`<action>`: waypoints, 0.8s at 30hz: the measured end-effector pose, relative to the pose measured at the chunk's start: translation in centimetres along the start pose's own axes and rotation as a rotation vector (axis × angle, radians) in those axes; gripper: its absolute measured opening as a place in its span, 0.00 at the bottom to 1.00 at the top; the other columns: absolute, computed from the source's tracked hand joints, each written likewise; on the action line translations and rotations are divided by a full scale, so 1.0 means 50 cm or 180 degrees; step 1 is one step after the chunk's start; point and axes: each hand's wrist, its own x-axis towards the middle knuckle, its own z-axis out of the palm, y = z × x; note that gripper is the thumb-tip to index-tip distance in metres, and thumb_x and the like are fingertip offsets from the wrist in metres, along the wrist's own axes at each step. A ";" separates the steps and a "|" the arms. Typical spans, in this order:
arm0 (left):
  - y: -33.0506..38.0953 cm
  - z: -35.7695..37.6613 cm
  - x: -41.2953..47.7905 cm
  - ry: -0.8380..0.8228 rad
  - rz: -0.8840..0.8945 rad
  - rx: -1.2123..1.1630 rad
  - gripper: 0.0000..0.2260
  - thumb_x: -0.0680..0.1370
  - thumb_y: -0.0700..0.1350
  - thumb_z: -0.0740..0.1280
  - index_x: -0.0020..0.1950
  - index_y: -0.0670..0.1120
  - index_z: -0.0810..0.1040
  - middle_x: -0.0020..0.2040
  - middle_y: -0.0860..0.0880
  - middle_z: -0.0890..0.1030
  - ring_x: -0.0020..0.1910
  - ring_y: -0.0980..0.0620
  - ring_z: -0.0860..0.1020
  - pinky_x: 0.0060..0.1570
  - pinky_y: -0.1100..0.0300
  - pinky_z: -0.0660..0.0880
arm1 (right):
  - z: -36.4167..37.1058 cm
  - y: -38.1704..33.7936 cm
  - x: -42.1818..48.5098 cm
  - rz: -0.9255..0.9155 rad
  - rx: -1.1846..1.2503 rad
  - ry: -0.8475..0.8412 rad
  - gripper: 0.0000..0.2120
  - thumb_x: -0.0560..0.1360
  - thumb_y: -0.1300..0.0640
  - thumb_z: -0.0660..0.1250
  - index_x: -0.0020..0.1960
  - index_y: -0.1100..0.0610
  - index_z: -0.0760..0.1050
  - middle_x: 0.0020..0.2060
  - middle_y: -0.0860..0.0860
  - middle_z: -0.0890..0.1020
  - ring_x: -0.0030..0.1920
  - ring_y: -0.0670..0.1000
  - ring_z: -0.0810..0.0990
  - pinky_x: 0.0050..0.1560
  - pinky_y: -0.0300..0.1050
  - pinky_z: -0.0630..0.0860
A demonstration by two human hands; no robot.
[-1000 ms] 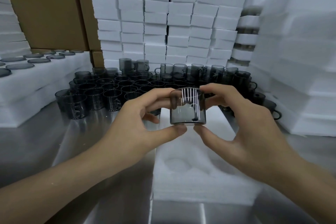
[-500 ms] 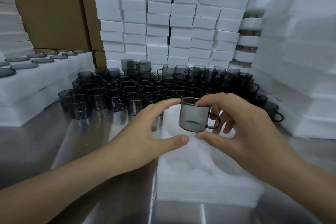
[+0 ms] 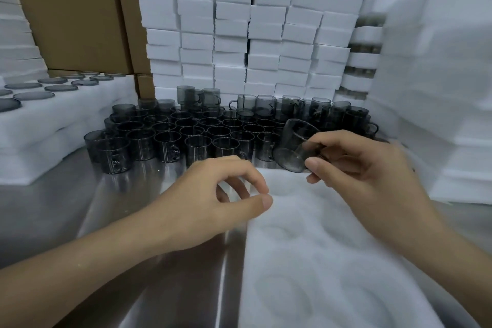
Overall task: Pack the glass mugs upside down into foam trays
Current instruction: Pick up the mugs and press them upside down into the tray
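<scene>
My right hand (image 3: 354, 168) grips a smoky grey glass mug (image 3: 294, 145) by its handle side, tipped over so its mouth faces down and toward me, above the far end of the white foam tray (image 3: 319, 247). The tray lies in front of me with round hollows pressed into it. My left hand (image 3: 215, 194) hovers at the tray's left edge, fingers loosely curled, holding nothing. Behind both hands stands a crowd of several upright grey mugs (image 3: 191, 130) on the steel table.
A filled foam tray (image 3: 66, 114) with mug bottoms showing lies on stacked trays at the left. White foam stacks (image 3: 253, 21) fill the back and right (image 3: 439, 88). Cardboard boxes (image 3: 74, 8) stand at the back left. The steel table (image 3: 106, 221) shows at the lower left.
My left hand let go of the mug and dropped toward the tray's left edge. My right hand carried the mug to the right and tipped it over from upright.
</scene>
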 end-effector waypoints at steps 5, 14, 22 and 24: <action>-0.010 0.008 -0.001 0.0126 0.0016 -0.0208 0.14 0.71 0.58 0.77 0.54 0.56 0.82 0.56 0.54 0.82 0.52 0.50 0.84 0.46 0.51 0.84 | 0.005 -0.002 -0.007 -0.0090 -0.0644 -0.0165 0.11 0.77 0.53 0.76 0.55 0.38 0.85 0.43 0.38 0.86 0.48 0.44 0.85 0.45 0.32 0.76; -0.017 0.016 -0.005 -0.0030 0.0248 0.0034 0.34 0.76 0.59 0.73 0.78 0.75 0.63 0.75 0.66 0.70 0.58 0.53 0.82 0.51 0.59 0.84 | 0.007 0.000 -0.006 -0.0031 -0.0973 -0.0432 0.17 0.79 0.45 0.70 0.67 0.35 0.81 0.49 0.29 0.83 0.50 0.36 0.81 0.46 0.25 0.72; -0.020 0.015 -0.006 -0.0095 0.0288 0.0213 0.32 0.78 0.60 0.70 0.79 0.75 0.63 0.73 0.66 0.71 0.62 0.56 0.80 0.53 0.58 0.82 | 0.007 0.006 -0.006 -0.0109 -0.0912 -0.0531 0.15 0.81 0.48 0.69 0.67 0.37 0.81 0.47 0.29 0.84 0.51 0.33 0.82 0.46 0.24 0.72; -0.021 0.016 -0.007 -0.0078 0.0322 0.0241 0.30 0.78 0.60 0.70 0.78 0.74 0.64 0.73 0.67 0.70 0.61 0.56 0.80 0.52 0.57 0.83 | 0.006 0.007 -0.006 -0.0140 -0.0934 -0.0582 0.15 0.82 0.49 0.69 0.67 0.38 0.81 0.47 0.30 0.84 0.52 0.33 0.82 0.48 0.25 0.72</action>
